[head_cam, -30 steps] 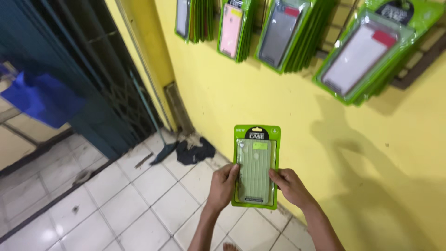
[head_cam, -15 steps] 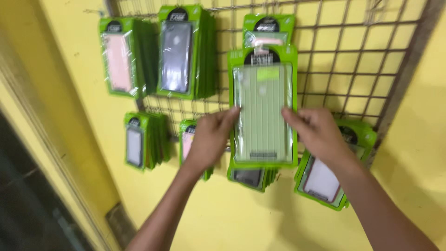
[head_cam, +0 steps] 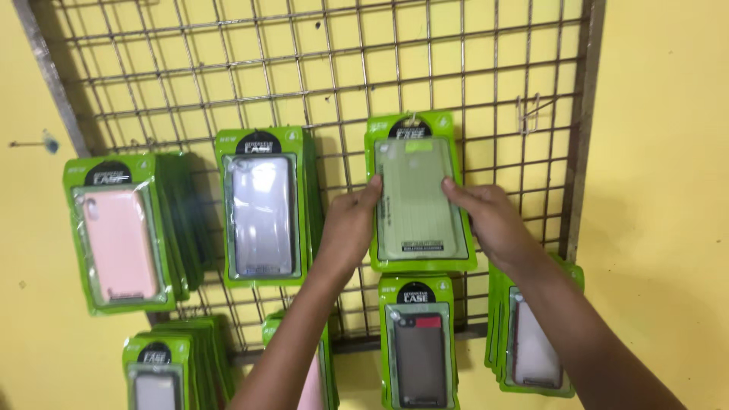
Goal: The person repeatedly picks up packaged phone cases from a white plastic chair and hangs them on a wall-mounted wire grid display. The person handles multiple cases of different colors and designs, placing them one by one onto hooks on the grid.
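Both hands are closed on one green phone-case pack (head_cam: 416, 199): left hand (head_cam: 348, 228) pinching its left edge, right hand (head_cam: 493, 220) its right edge, holding it flat against the wire grid (head_cam: 319, 76) near the grid's centre. Its top appears to sit at a hook, though whether it is fully hung cannot be told. Other packs, the clear-case pack (head_cam: 262, 206) and pink-case pack (head_cam: 118, 231), hang along the grid's left side.

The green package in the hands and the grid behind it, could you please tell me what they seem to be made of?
Green package: probably printed card with a clear glossy plastic front, judging by the sheen over the pale green case inside. Both hands, left and right, grip its edges.
Grid: looks like thin metal wire, dull brownish, possibly rusted or coated, in a darker frame.
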